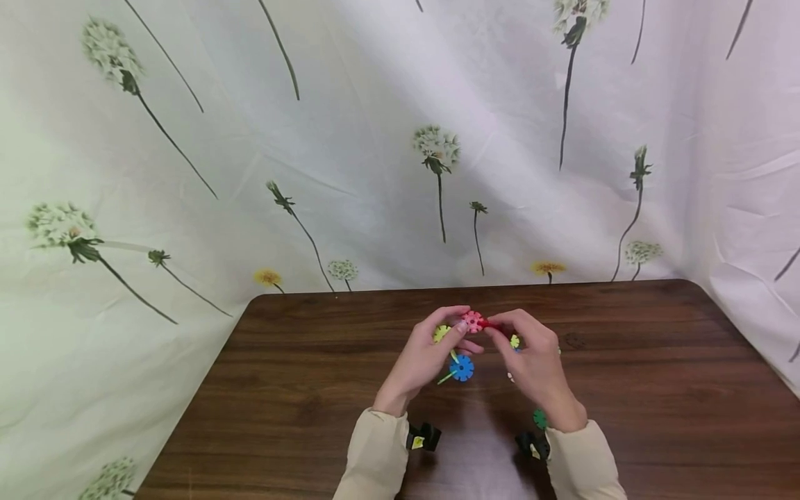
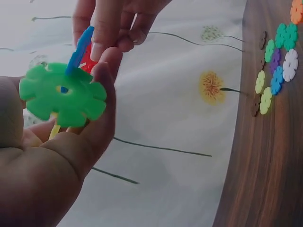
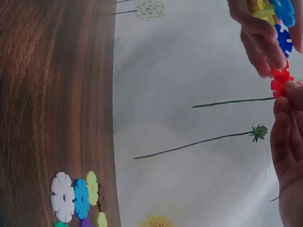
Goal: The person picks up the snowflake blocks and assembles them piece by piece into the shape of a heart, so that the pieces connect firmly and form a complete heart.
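My left hand point(image 1: 420, 357) holds a linked chain of notched plastic snowflake discs above the table. A pink disc point(image 1: 473, 321) is pinched between its thumb and fingers, and a yellow disc point(image 1: 442, 333) and a blue disc point(image 1: 462, 368) hang by the palm. The left wrist view shows a green disc point(image 2: 64, 94) of this chain up close, with a blue disc slotted into it. Between thumb and fingertips, my right hand point(image 1: 537, 361) pinches a red disc point(image 3: 280, 85) edge-on against the pink one. Fingers partly hide where the two meet.
Loose discs lie on the dark wooden table point(image 1: 300, 389) beyond and under the right hand, among them a white disc point(image 2: 290, 65), a purple disc point(image 2: 275, 60) and an orange disc point(image 2: 297, 10). A green disc point(image 1: 540, 417) lies by the right wrist. A flower-printed cloth point(image 1: 369, 208) hangs behind.
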Tool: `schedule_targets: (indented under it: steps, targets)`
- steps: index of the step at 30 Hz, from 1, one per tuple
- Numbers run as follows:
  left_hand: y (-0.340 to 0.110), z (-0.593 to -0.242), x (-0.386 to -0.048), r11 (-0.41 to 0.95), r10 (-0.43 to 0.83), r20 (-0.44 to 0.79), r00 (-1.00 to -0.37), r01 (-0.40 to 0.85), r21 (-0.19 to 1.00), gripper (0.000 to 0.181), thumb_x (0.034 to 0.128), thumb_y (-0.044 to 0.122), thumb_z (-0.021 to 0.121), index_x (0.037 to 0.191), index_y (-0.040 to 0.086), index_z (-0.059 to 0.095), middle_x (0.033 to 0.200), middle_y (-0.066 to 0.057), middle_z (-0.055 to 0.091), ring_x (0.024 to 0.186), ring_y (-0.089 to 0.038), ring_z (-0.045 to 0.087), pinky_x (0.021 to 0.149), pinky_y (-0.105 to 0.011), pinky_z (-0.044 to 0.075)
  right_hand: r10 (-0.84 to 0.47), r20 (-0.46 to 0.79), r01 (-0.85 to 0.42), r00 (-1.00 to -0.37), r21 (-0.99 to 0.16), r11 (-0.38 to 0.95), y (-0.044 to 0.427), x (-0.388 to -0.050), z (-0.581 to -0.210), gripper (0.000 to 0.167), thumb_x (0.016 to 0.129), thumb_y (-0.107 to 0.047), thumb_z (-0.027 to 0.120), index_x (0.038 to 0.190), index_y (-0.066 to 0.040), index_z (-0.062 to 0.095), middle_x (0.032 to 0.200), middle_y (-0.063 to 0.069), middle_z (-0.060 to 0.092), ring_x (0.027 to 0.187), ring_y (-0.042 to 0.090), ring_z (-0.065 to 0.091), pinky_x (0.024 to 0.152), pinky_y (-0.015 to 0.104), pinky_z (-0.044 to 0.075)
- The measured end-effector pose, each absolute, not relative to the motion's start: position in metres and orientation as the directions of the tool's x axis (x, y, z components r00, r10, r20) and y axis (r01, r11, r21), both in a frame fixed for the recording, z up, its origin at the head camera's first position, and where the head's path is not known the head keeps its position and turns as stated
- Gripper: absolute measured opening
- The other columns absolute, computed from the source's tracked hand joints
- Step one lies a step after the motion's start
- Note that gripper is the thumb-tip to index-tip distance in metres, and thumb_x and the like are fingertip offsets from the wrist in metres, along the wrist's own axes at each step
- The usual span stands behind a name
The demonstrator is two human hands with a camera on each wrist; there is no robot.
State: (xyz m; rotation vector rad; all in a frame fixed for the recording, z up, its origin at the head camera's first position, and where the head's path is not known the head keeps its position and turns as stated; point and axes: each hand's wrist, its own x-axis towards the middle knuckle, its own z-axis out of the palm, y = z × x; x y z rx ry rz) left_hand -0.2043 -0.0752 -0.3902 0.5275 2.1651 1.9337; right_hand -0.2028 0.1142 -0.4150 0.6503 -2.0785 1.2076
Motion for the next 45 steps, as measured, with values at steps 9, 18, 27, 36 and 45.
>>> schedule_targets:
  steps: [9,18,27,36,45]
  targets:
    - [-0.076,-0.392,-0.205,0.137,0.391,0.071,-0.917,0.135,0.981,0.041,0.1004,0.026,0.052,0.138,0.009,0.048,0.121,-0.016,0.058,0.096,-0.028,0.07,0.086,-0.034,0.057,-0.108,0.707,-0.668,-0.699,-0.591,0.453,0.117,-0.204,-0.416,0.026,0.077,0.002,0.077,0.099,-0.008,0.069,0.092,0.001,0.068,0.078,0.006,0.057,0.07,0.012,0.049]
    - [-0.076,-0.393,-0.206,0.074,0.374,0.066,-0.925,0.1,0.992,0.042,0.101,0.024,0.051,0.14,0.008,0.046,0.12,-0.018,0.056,0.099,-0.037,0.068,0.088,-0.039,0.056,-0.101,0.668,-0.631,-0.737,-0.627,0.456,0.117,-0.204,-0.419,0.028,0.078,0.002,0.077,0.102,-0.009,0.069,0.093,-0.001,0.069,0.077,0.007,0.061,0.072,0.015,0.053]
    - [-0.077,-0.394,-0.206,0.081,0.349,0.056,-0.935,0.09,0.993,0.04,0.101,0.025,0.051,0.138,0.008,0.048,0.12,-0.017,0.058,0.095,-0.031,0.07,0.086,-0.033,0.056,-0.123,0.634,-0.608,-0.764,-0.643,0.465,0.121,-0.205,-0.42,0.031,0.078,-0.001,0.078,0.106,-0.007,0.067,0.096,0.0,0.068,0.08,0.008,0.062,0.069,0.023,0.056]
    - [-0.078,-0.394,-0.207,0.069,0.3,0.015,-0.954,0.038,0.997,0.043,0.1003,0.03,0.051,0.137,0.009,0.049,0.122,-0.015,0.062,0.093,-0.03,0.071,0.103,-0.042,0.047,-0.133,0.591,-0.574,-0.795,-0.665,0.478,0.14,-0.207,-0.421,0.032,0.08,-0.002,0.077,0.109,-0.009,0.066,0.098,0.004,0.069,0.08,0.007,0.061,0.064,0.018,0.054]
    - [-0.081,-0.392,-0.207,0.097,0.25,-0.007,-0.968,0.018,0.995,0.043,0.0994,0.032,0.053,0.137,0.012,0.05,0.118,-0.012,0.063,0.091,-0.033,0.071,0.105,-0.044,0.042,0.073,0.391,-0.33,-0.918,-0.85,0.411,0.185,-0.209,-0.425,0.025,0.091,-0.017,0.067,0.115,-0.009,0.064,0.095,-0.011,0.065,0.085,0.002,0.059,0.072,0.015,0.049]
